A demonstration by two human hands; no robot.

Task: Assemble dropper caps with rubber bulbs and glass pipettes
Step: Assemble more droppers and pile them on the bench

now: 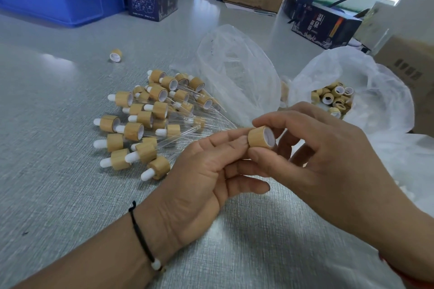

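A single bamboo-coloured dropper cap [261, 137] is held above the grey table [58, 195], near the middle of the scene, with its white-lined open end turned to the right. It is pinched by the right hand [328, 162], whose thumb lies under the cap and whose forefinger curls over its top; the remaining fingers are loosely bent behind it. The left hand [199, 176] is brought up against the cap's closed end, fingertips touching it, the fingers slightly curled (whether a rubber bulb is being pressed in there cannot be told, since that end is hidden). A black cord bracelet [143, 239] with a white bead is worn on the left wrist.

To the left, a pile of assembled droppers [145, 122] with white bulbs and glass pipettes is spread on the table. One loose cap [115, 55] lies apart, farther left. At the far right, a clear plastic bag [375, 91] holding bare caps is seen, and another plastic bag [237, 73] stands beside the pile. A blue crate [61, 4] is set at the far left.
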